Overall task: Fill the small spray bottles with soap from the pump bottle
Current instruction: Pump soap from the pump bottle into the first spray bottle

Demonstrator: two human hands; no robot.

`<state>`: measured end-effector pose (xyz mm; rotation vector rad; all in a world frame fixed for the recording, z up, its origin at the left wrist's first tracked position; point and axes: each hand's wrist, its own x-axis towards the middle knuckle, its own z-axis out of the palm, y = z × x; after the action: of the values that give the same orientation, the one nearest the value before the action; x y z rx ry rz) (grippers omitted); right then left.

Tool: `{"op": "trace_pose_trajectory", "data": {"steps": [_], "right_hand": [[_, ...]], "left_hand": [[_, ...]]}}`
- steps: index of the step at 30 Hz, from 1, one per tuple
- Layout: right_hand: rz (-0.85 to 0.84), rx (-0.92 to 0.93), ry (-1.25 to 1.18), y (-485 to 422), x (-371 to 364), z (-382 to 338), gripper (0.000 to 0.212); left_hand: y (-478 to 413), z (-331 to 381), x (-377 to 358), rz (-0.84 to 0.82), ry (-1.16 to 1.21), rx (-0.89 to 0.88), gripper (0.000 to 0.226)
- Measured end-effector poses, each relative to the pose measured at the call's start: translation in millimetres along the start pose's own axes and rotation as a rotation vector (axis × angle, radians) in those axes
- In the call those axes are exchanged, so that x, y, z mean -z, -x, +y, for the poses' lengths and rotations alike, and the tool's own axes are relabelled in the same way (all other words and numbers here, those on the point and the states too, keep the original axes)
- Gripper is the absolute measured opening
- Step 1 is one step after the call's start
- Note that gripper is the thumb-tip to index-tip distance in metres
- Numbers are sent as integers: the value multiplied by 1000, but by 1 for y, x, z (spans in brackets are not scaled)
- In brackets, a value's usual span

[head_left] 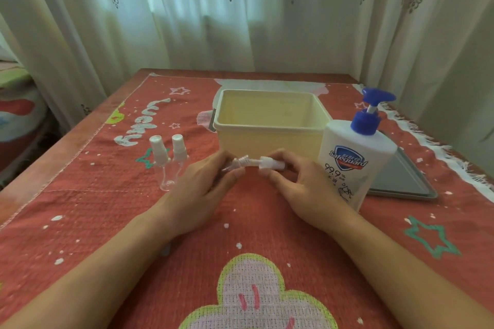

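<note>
A small clear spray bottle (240, 164) lies sideways between my hands above the table's middle. My left hand (205, 187) grips its body. My right hand (299, 181) pinches its white spray top (266, 163), which stands slightly out from the neck on its thin tube. Two more small clear spray bottles stand upright with white tops at the left, one (161, 165) beside the other (178, 153). The white soap pump bottle (352, 157) with a blue pump head stands upright just right of my right hand.
A cream plastic tub (270, 125), open on top, stands just behind my hands. A grey metal tray (401, 181) lies flat behind the pump bottle at the right. A red patterned cloth (107, 208) covers the table. Curtains hang behind.
</note>
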<state>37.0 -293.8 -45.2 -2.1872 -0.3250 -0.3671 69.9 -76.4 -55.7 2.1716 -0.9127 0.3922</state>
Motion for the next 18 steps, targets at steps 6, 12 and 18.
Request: {"op": "trace_pose_trajectory", "data": {"steps": [6,12,18], "right_hand": [[-31,70,197,-1,-9,8,19],[-123,109,412,-6,-21,17,24],[30,268,479,7,8,-22,29]], "left_hand": [[1,9,2,238,-4,-7,7],[1,19,-2,292,15,-40,13],[-4,24,-19,376,147,33,31]]}}
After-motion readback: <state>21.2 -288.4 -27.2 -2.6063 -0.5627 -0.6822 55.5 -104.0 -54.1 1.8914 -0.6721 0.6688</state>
